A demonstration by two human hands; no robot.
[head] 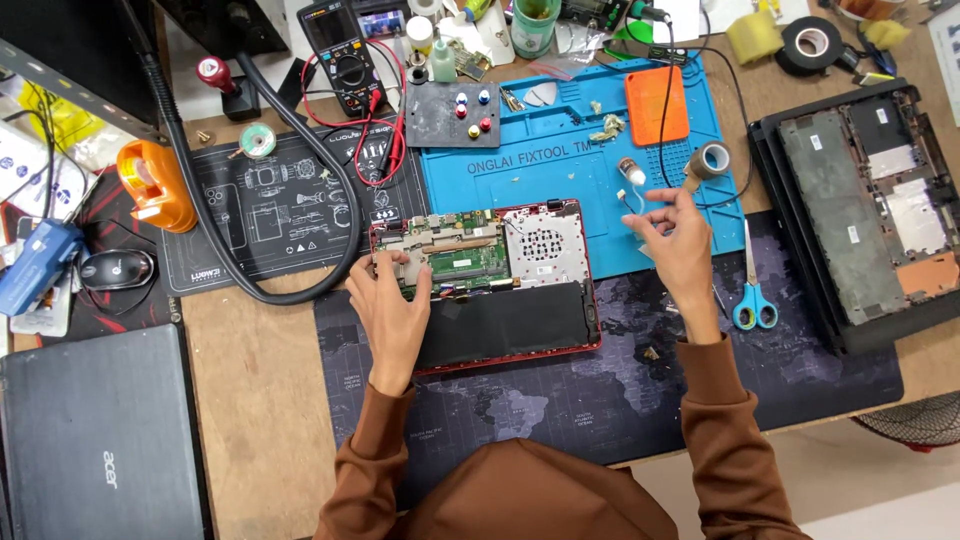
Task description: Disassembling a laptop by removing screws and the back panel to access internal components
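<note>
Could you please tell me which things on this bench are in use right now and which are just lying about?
In use: opened red laptop under the left hand; small white part at the right hand.

Lying about: scissors, multimeter, mouse, closed black laptop.

**Two hands spread apart, both sleeves in brown**

The left hand lay palm down toward the left, its fingers stretched to the far side and slightly fanned, wrist straight, the forearm running back to the near edge in a brown sleeve. The right hand was raised further right and well apart from the left, fingers loosely curled with the thumb and forefinger pinched in a light grip, its sleeved forearm angling in from the near right.
</note>
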